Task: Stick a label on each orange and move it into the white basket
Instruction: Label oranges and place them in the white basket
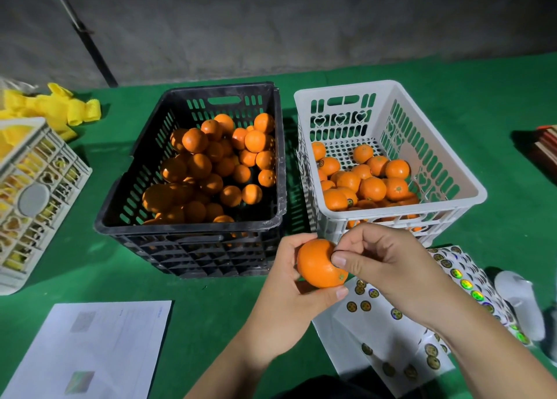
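Note:
My left hand [284, 287] holds one orange [318, 264] in front of the two crates. My right hand [388, 266] presses thumb and fingertips against that orange's right side; any label under the fingers is hidden. A black crate [120, 214] at centre holds several unlabelled oranges [211, 169]. To its right, the white basket [464, 184] contains several oranges [370, 184], some showing round labels. White label sheets [376, 332] with round shiny stickers lie on the green table under my right forearm.
A printed paper sheet [99, 347] lies at the front left. A grey lattice crate [36, 193] with yellow foam nets [60, 106] stands at the far left. A white object [518, 296] rests at the right edge, and dark flat items [545, 145] lie further back.

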